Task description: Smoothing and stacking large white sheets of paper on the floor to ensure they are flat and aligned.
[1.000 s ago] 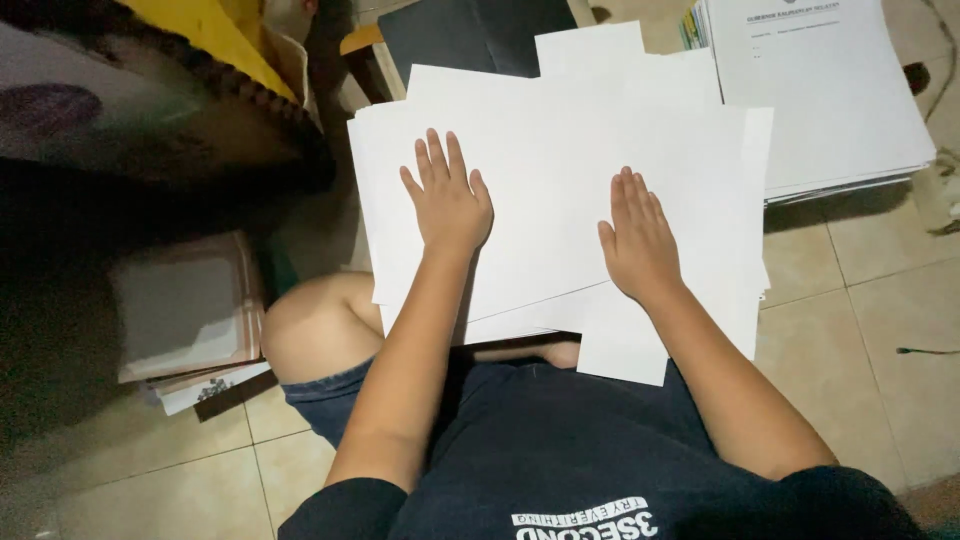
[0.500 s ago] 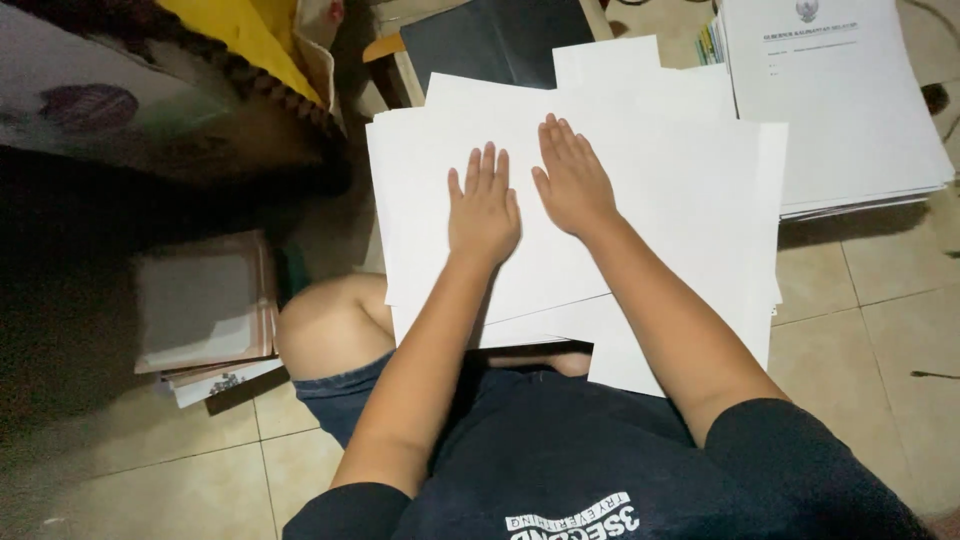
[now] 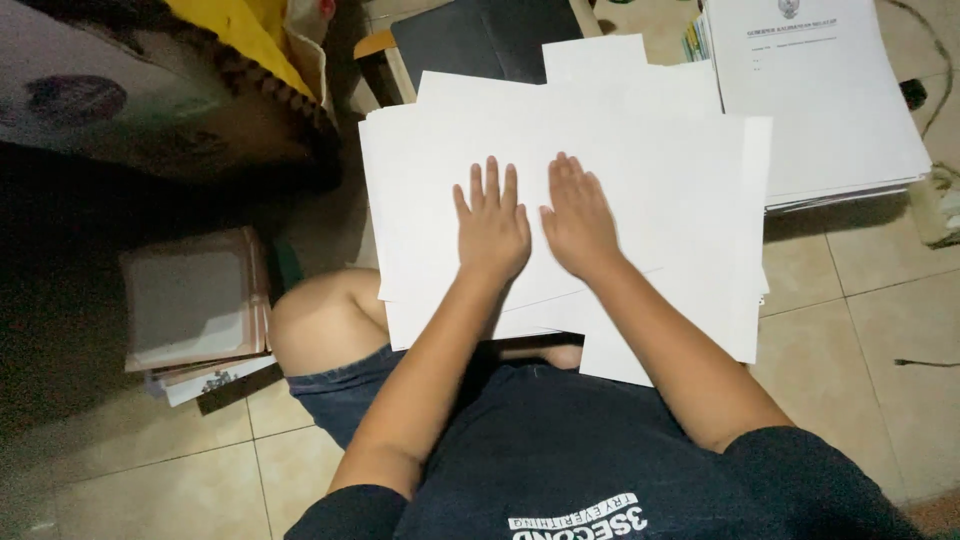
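— On the lap, what are the fingers doing?

— Both sets lie flat and stretched out, gripping nothing. The left hand [image 3: 492,225] presses palm-down on the white paper sheets [image 3: 640,170], its fingers [image 3: 490,185] slightly spread and pointing to the far side. The right hand [image 3: 578,218] lies just beside it, thumb almost touching the left one, fingers [image 3: 572,178] close together and also pointing away.

— And where is that paper?

— Across the person's knees, a loose, uneven pile; the top sheet is large and blank, and other sheets stick out at the far edge and at the near right corner. Both hands rest near its middle.

— Further out?

— Far right, partly under the pile's right edge, sits a thick stack of printed documents [image 3: 830,110] on the tiled floor [image 3: 880,330]. Beyond the pile's far edge lies a dark folder [image 3: 480,40] on a wooden stool [image 3: 375,50]. To the left, near the bare knee [image 3: 315,320], a small heap of brownish books [image 3: 195,305] lies on the floor. Far left, there is patterned fabric [image 3: 130,100] with a yellow cloth [image 3: 245,30] over it.

— Anything nearer?

— Only the forearms and a dark shirt [image 3: 560,450] with denim shorts [image 3: 340,385].
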